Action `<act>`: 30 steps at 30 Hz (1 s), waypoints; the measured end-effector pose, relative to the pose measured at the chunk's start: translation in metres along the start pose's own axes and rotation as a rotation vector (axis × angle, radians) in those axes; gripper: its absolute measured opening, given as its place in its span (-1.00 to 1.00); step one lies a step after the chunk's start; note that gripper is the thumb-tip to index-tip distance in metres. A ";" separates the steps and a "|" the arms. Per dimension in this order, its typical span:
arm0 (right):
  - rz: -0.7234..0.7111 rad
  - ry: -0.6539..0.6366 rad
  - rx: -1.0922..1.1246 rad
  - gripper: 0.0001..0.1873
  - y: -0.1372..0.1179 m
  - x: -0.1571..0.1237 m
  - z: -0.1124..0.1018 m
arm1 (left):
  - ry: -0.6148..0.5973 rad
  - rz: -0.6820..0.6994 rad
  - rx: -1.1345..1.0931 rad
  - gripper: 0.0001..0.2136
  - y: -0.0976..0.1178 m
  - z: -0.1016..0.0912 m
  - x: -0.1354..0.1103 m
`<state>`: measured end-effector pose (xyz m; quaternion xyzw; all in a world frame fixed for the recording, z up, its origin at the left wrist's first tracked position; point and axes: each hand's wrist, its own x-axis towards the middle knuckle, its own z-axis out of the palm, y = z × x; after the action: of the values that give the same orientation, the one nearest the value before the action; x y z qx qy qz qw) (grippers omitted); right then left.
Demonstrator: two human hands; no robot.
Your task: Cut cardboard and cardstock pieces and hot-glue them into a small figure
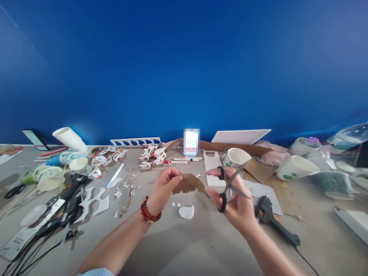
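Observation:
Between thumb and fingers my left hand pinches the left end of a brown piece of cardboard with a ragged lower edge. My right hand holds black-handled scissors, their blades spread and pointing right, away from the cardboard. The right fingertips are close to the cardboard's right end; whether they touch it I cannot tell. Below the cardboard, a white rounded cutout lies on the grey table, with two small white discs beside it.
Several white bird-like cutouts and markers lie at the back. On the right are a hot glue gun, paper cups and flattened cardboard. Left are more cups, glue guns, a power strip and cables. A bright screen stands by the blue wall.

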<state>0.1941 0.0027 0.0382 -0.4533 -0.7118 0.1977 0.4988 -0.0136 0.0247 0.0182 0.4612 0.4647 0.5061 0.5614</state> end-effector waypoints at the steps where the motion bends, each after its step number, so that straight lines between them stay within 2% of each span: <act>1: 0.008 -0.096 -0.014 -0.68 -0.006 -0.002 -0.005 | 0.004 0.009 0.009 -0.78 0.002 -0.002 0.001; 5: 0.249 -0.651 0.198 -0.62 -0.014 -0.007 -0.010 | 0.028 0.086 0.082 -0.82 0.013 -0.011 0.002; 7: 0.335 -0.787 0.279 -0.55 -0.010 -0.004 -0.004 | 0.040 0.136 0.109 -0.83 0.020 -0.017 0.003; 14: 0.463 -0.890 0.371 -0.42 0.003 0.008 0.011 | 0.057 0.198 0.055 -0.85 0.031 -0.027 0.000; 25: 0.433 -0.932 0.322 -0.44 0.015 0.003 0.007 | -0.088 0.131 0.039 -0.87 0.034 -0.029 -0.005; 30: 0.445 -0.950 0.323 -0.45 0.015 0.003 0.005 | -0.082 0.121 0.036 -0.88 0.035 -0.028 -0.005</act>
<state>0.1964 0.0141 0.0271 -0.3714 -0.7065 0.5878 0.1319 -0.0462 0.0234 0.0487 0.5188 0.4215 0.5114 0.5401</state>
